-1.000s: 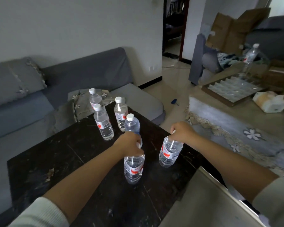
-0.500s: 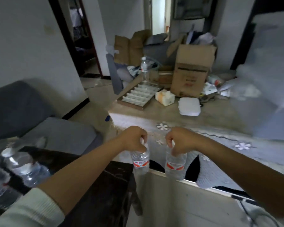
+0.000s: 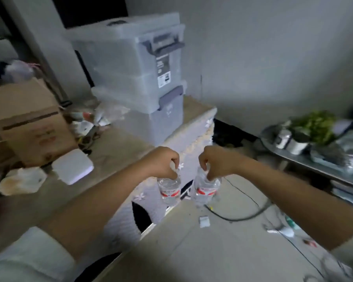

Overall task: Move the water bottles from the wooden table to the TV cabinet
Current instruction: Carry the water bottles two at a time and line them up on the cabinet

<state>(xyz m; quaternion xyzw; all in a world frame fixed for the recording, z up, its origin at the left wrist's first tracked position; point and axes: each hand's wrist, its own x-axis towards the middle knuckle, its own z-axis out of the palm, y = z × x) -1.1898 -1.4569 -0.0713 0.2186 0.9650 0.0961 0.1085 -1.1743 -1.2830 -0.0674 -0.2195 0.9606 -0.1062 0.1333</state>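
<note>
My left hand (image 3: 163, 161) grips the neck of a clear water bottle (image 3: 169, 190) with a red and white label, which hangs upright in the air. My right hand (image 3: 214, 163) holds a second, like bottle (image 3: 206, 190) by its neck, close beside the first. Both bottles hang over the front edge of the low TV cabinet (image 3: 114, 151), whose top is covered by a cloth with a lace flower trim. The wooden table is out of view.
On the cabinet stand a cardboard box (image 3: 29, 123), a white flat box (image 3: 72, 166), crumpled tissue (image 3: 20, 180) and stacked translucent storage bins (image 3: 139, 78). To the right, a metal shelf (image 3: 314, 159) carries a potted plant (image 3: 314, 127). Cables (image 3: 247, 200) and small litter lie on the floor.
Both hands lifted the two bottles off the dark table. The view swung right past the sofa and along the cabinet, and the storage bins and shelf came into sight.
</note>
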